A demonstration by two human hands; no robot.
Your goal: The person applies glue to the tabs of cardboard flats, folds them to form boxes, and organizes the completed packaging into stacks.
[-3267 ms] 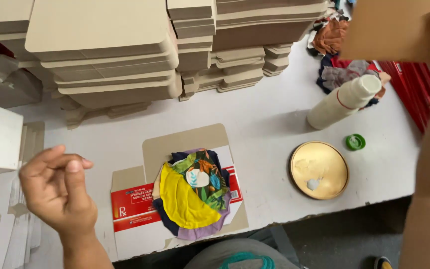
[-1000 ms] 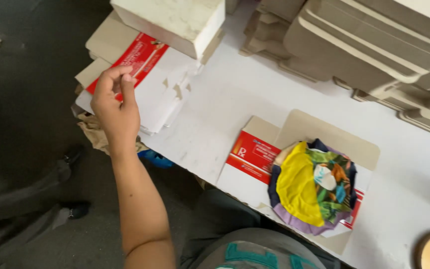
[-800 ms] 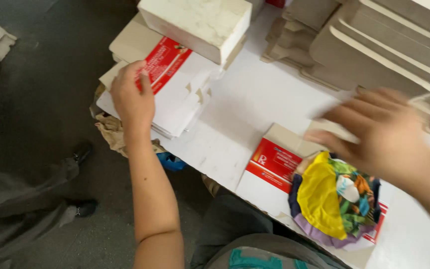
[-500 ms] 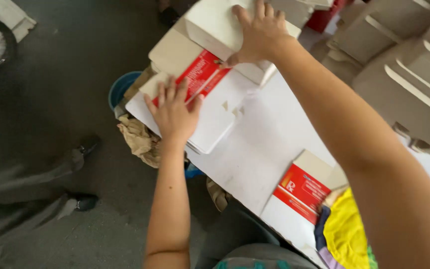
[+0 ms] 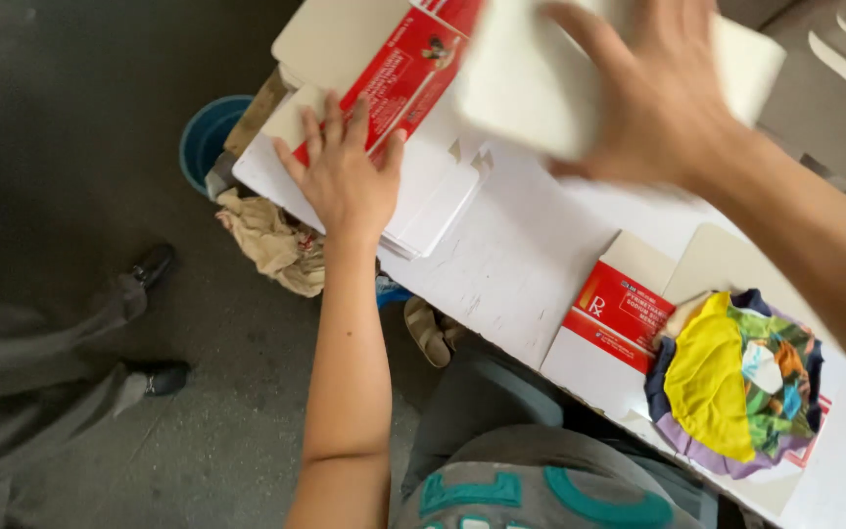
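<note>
Currently pressing left hand (image 5: 345, 181), fingers spread flat, on stack of flat red-and-white carton blanks (image 5: 413, 147) at upper centre of frame, near edge of white table (image 5: 531, 264). Gripping white box (image 5: 550, 78) at top of frame with right hand (image 5: 658, 98), fingers wide over its top face; blurred. Likely light, stiff paperboard: smooth, prone to sliding, creasing if pinched. Best taken at edges, lifting one blank off top. Lying at lower right: unfolded carton (image 5: 619, 313) bearing folded multicoloured cloth (image 5: 736, 382). Below table edge at upper left: blue bucket (image 5: 210, 137).
</note>
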